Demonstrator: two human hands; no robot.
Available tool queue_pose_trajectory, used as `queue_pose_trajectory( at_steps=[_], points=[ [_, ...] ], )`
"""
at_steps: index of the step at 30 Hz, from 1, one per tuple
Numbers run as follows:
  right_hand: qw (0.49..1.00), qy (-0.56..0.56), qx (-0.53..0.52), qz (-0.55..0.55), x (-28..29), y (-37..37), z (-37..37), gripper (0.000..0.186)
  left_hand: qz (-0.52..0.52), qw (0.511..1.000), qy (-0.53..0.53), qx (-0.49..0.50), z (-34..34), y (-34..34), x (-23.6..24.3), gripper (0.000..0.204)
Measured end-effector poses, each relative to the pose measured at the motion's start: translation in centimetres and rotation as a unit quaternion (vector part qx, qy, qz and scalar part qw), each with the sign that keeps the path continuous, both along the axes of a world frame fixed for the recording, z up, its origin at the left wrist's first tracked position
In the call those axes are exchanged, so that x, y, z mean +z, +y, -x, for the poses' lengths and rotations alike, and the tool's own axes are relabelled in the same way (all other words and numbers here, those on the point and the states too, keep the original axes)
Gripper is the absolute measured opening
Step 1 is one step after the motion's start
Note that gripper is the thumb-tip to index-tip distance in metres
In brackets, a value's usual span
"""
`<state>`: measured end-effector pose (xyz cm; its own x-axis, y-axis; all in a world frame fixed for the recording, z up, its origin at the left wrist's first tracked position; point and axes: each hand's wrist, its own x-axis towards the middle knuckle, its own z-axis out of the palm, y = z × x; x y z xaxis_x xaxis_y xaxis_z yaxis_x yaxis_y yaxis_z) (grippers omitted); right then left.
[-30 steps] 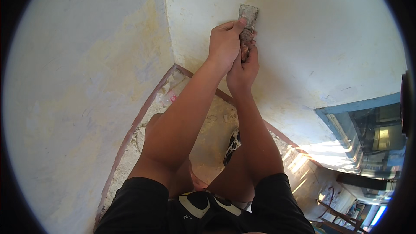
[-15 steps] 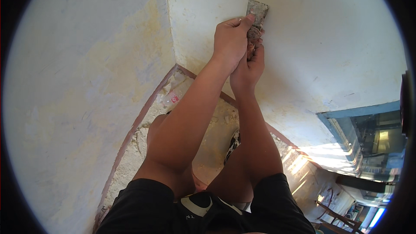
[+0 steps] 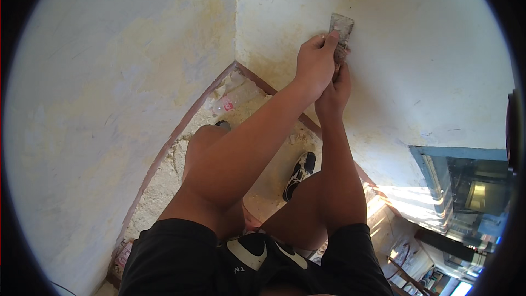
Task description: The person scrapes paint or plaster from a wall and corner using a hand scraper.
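A putty knife (image 3: 343, 22) with a broad, stained metal blade is pressed near the right-hand wall (image 3: 405, 71), its blade pointing up and away from me. My left hand (image 3: 316, 67) is closed on it, the thumb lying along the lower blade. Just below, my right hand (image 3: 335, 97) wraps around the handle, most of which the fingers hide. Whether the blade edge touches the wall at this instant, I cannot tell.
Another wall (image 3: 109, 87) meets this one at a corner on the left, above brown skirting (image 3: 186, 115). Pale debris and a clear plastic bottle (image 3: 223, 104) lie on the floor by my shoes (image 3: 298, 176). A blue-framed window (image 3: 460, 152) is at right.
Both hands have come down the wall with the putty knife, nearer the floor. The view has shifted, showing more of my right shoe. The grip looks the same.
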<state>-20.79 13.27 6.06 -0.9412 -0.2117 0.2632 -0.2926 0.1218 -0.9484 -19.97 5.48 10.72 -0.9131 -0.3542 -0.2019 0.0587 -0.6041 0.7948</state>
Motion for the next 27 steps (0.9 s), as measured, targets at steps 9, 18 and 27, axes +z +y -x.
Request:
queue_pose_trajectory(
  at_steps=[9,18,27],
  points=[
    [0.906,-0.21,0.207,-0.304,-1.1,6.3,0.0,0.046,0.115,0.989,-0.096,0.018,-2.0,2.4,-7.0,0.029],
    [0.839,-0.145,0.216,-0.479,0.5,8.8,-0.1,0.056,0.188,0.966,-0.084,0.155,-0.4,-6.2,-7.9,0.043],
    [0.831,-0.152,0.227,-0.484,0.7,8.0,-0.4,0.055,0.275,0.943,-0.009,0.186,2.8,-7.7,-6.7,0.043]
  ],
)
